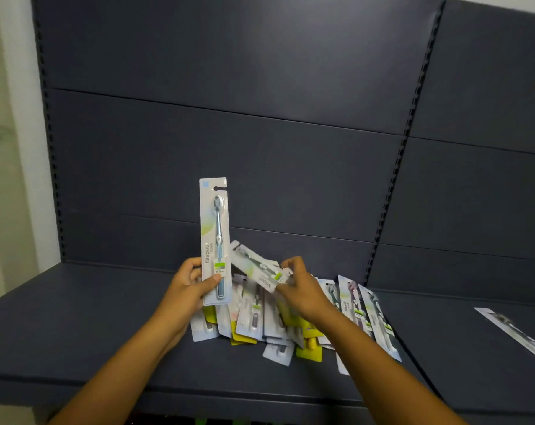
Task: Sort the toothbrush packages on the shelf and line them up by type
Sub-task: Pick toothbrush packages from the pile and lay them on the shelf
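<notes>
My left hand (192,285) grips a pale blue-white toothbrush package (215,228) by its lower end and holds it upright above the shelf. The brush inside is blue. My right hand (300,283) pinches a second pale package (254,265), tilted with its top pointing up and left, close beside the first. Below both hands lies a loose pile of toothbrush packages (260,323) on the dark shelf (106,326), several pale ones mixed with yellow-backed ones (309,352). Several pale packages (364,314) lie fanned out side by side at the pile's right.
A single pale package (514,331) lies slantwise on the neighbouring shelf section at far right. Dark back panels (260,118) rise behind the shelf, with slotted uprights (392,185) between sections. A pale wall (5,148) borders the left side.
</notes>
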